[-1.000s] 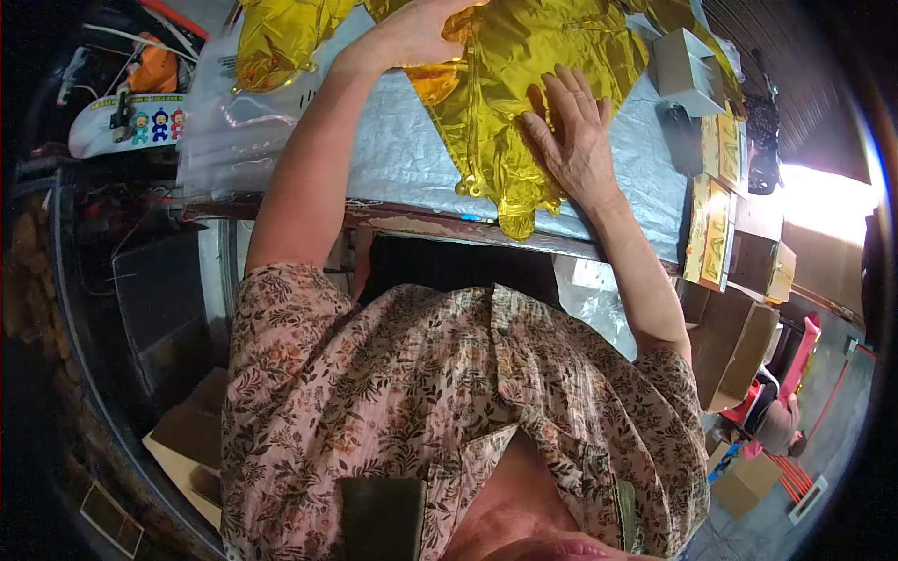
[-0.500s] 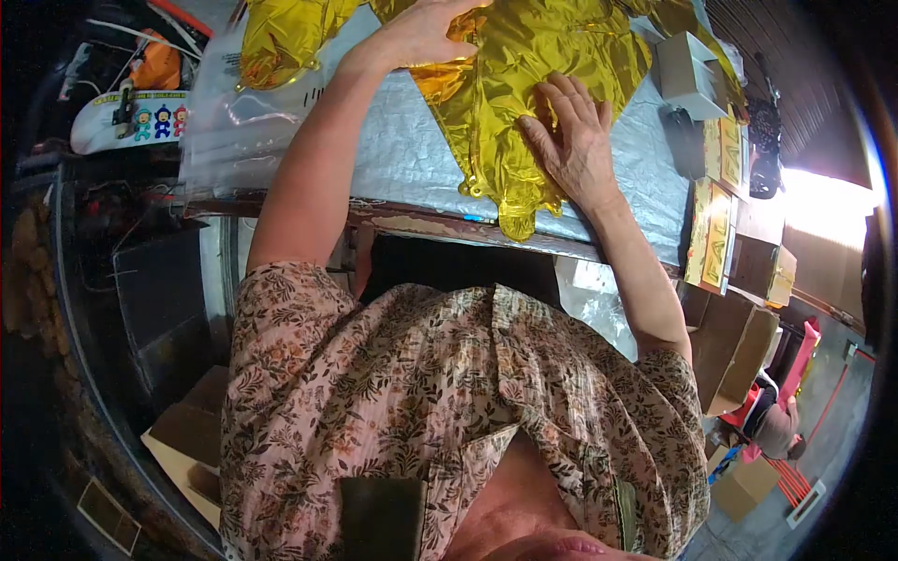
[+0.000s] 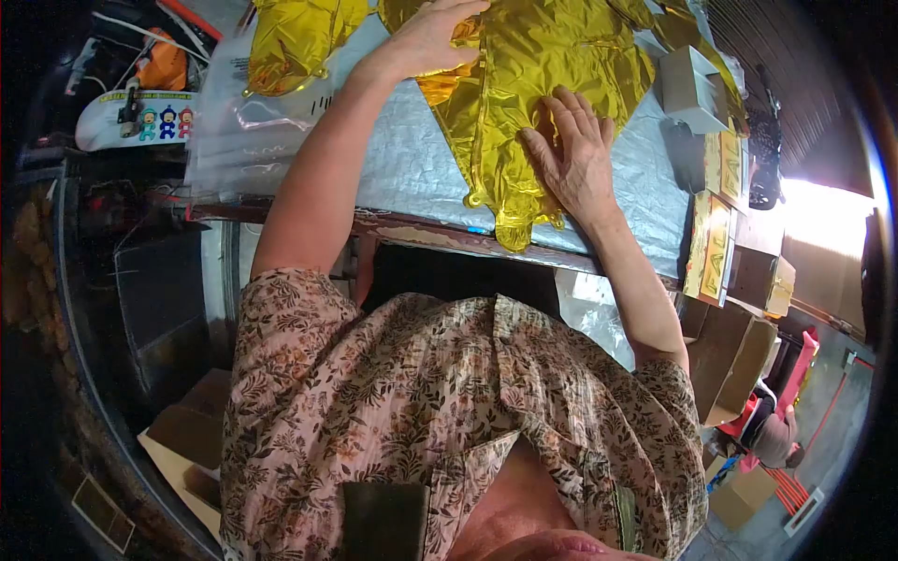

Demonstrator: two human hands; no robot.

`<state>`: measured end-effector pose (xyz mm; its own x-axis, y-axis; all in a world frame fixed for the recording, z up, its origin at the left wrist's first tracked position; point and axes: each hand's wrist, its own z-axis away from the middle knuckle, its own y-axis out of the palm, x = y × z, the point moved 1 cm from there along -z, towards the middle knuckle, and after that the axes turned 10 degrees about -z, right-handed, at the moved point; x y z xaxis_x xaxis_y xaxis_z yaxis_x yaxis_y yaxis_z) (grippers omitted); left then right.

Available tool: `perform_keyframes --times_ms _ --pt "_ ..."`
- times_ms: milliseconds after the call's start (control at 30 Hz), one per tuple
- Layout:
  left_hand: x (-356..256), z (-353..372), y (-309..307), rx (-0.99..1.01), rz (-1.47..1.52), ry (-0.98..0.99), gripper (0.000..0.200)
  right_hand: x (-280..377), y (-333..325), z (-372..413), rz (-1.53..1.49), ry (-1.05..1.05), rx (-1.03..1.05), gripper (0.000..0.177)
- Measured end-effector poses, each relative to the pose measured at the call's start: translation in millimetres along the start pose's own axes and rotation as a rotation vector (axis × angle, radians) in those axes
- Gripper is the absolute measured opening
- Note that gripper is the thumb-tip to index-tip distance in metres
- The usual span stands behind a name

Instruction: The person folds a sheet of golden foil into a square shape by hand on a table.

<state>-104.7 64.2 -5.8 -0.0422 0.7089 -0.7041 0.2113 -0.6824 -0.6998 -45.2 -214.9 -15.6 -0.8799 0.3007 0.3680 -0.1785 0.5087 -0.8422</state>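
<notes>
A flat, creased gold foil balloon [image 3: 524, 84] lies on the silvery sheet covering the table, its narrow end with small tabs reaching over the near edge. My left hand [image 3: 435, 39] rests along the balloon's upper left side, thumb and fingers apart, where an orange-gold fold shows beneath it; its fingertips reach the top of the view. Flat on the right half of the balloon lies my right hand [image 3: 578, 150], fingers stretched out and thumb spread to the left. A second gold foil piece [image 3: 299, 47] lies left of my left forearm.
Clear plastic sheeting [image 3: 248, 140] covers the table's left side. On the right are a small white box [image 3: 692, 89] and yellow printed boxes [image 3: 709, 248]. Cardboard boxes [image 3: 739, 365] stand below. Another person [image 3: 776, 435] is far off at the lower right.
The table, balloon and both hands appear slightly lower in the view. My hands keep nearly the same places on the foil.
</notes>
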Motion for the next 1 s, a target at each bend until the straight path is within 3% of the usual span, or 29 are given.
perform_keyframes --times_ms 67,100,167,267,567,800,867,900,967,1000 --pt "-1.1 9.5 2.3 -0.236 -0.202 0.352 0.074 -0.1 0.0 0.4 0.0 0.001 0.001 0.051" --pt "-6.0 7.1 -0.2 -0.237 -0.202 0.352 0.074 0.2 0.1 0.3 0.001 0.005 0.003 0.052" --pt "-13.2 -1.3 -4.0 0.018 -0.083 -0.099 0.076 0.3 0.0 0.5 0.002 0.009 0.004 0.052" --pt "5.6 -5.7 4.3 -0.073 -0.257 -0.012 0.077 -0.6 0.3 1.3 0.008 0.034 0.015 0.053" --pt "-6.9 -1.0 0.7 -0.169 -0.248 -0.035 0.065 -1.1 2.6 2.5 0.031 0.065 0.023 0.054" --pt "3.7 -0.7 8.7 -0.171 -0.255 -0.032 0.072 -1.1 3.6 1.3 0.027 0.041 0.021 0.055" --pt "0.8 9.2 8.9 -0.363 -0.21 0.291 0.076 -1.1 3.9 1.3 0.033 0.04 0.018 0.055" --pt "-3.6 7.5 5.8 -0.364 -0.21 0.291 0.076 -0.6 3.5 1.1 0.038 0.038 0.018 0.055" --pt "-10.6 -0.6 0.4 -0.118 -0.266 -0.044 0.077 -0.1 3.2 1.1 0.043 0.037 0.017 0.055" --pt "-12.7 -0.6 0.7 -0.118 -0.266 -0.044 0.077 0.1 3.0 0.9 0.045 0.034 0.018 0.055"
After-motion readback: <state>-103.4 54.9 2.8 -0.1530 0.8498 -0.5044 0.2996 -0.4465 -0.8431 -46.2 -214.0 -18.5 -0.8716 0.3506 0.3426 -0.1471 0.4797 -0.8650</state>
